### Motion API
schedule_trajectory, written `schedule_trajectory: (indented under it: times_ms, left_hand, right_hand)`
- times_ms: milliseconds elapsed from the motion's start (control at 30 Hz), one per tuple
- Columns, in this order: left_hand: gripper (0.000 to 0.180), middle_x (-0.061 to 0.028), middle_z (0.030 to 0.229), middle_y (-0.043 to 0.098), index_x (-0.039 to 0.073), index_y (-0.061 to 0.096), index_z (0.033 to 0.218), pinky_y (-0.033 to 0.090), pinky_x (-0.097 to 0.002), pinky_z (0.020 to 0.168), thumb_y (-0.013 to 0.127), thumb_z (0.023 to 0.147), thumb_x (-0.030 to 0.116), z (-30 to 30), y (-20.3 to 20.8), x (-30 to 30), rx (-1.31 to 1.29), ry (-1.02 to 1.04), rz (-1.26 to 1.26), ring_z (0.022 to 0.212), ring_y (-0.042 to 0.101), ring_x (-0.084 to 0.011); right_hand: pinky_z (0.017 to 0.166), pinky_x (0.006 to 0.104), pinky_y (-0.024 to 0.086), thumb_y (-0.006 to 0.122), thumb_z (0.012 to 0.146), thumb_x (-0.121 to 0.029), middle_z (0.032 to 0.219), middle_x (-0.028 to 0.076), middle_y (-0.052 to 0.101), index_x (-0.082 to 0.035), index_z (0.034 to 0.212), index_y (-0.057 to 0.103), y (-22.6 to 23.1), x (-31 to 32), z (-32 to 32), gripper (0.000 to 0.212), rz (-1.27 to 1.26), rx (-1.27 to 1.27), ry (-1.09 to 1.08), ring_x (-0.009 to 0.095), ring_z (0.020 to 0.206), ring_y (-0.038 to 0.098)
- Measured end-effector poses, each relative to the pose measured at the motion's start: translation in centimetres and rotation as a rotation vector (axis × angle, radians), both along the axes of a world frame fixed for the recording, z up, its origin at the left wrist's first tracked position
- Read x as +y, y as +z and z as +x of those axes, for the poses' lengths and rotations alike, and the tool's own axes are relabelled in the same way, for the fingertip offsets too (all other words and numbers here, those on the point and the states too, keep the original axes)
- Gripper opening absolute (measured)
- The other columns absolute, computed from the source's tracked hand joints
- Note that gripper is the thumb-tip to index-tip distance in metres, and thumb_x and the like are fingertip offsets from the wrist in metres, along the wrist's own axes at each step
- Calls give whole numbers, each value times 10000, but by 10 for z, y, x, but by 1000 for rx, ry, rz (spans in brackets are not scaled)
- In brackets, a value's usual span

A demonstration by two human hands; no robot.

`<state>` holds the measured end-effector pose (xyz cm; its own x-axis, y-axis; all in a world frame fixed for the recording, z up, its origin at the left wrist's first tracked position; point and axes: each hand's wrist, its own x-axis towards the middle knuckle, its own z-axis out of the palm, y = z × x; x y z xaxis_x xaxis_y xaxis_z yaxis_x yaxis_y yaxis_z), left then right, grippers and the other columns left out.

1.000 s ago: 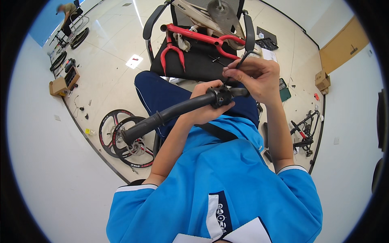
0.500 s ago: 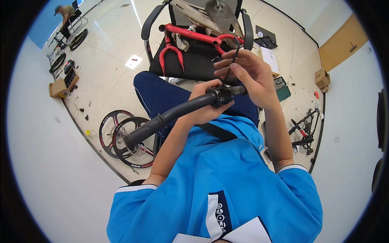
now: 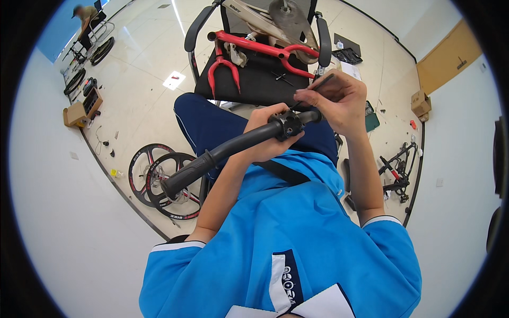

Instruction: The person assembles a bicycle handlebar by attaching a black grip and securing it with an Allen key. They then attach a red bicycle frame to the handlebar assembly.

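Cardboard box (image 3: pixel 420 104) near 1 tan door (image 3: pixel 449 49)

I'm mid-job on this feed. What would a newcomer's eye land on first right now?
Probably the bright red forks on the black chair at upper middle. Next, the black handlebar slanting across the center, gripped near its clamp by the left hand, while the right hand pinches a thin dark tool. Two overlapping wheels lie on the floor, lower left.
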<state>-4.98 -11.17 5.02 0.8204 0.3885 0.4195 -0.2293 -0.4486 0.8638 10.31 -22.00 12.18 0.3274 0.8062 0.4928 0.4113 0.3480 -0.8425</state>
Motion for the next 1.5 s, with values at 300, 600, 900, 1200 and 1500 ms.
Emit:
schedule_trajectory:
  times_ms: [300,600,900,1200,1500]
  left_hand:
    - [288,-103,711,666,42,598,864,501,-302,613,825,728,156,1,1,-1,15,24,9,652,667,-202]
    - [300,-66,722,631,56,602,888,492,-287,632,826,741,191,0,-4,3,17,21,-11,650,621,-170]
    - [301,-71,671,622,63,581,886,469,-289,582,814,733,174,-5,-1,6,11,157,61,594,616,-183]
    - [323,-141,675,635,49,572,915,491,-360,564,762,657,91,-5,-3,6,29,255,206,631,653,-334]
    - [302,-47,688,621,64,576,848,464,-271,582,831,732,177,-6,-1,14,-33,-7,31,605,599,-146]
  right_hand:
    - [789,286,588,656,915,-43,979,159,725,21,1063,594,-7,7,-8,173,59,63,69,197,948,721]
    - [952,359,554,483,969,66,1116,202,694,54,1122,569,10,-1,-4,175,-151,-72,200,286,1091,682]
    - [790,286,609,686,883,26,920,140,748,61,978,674,-11,-1,-8,102,6,-69,-11,195,861,743]
    - [736,256,599,713,872,12,877,136,745,67,999,671,-5,-1,-20,145,-9,-96,-137,174,832,737]
    - [554,243,348,439,1049,-201,685,-6,476,-3,1165,634,30,-16,18,301,-336,-109,151,85,592,423]
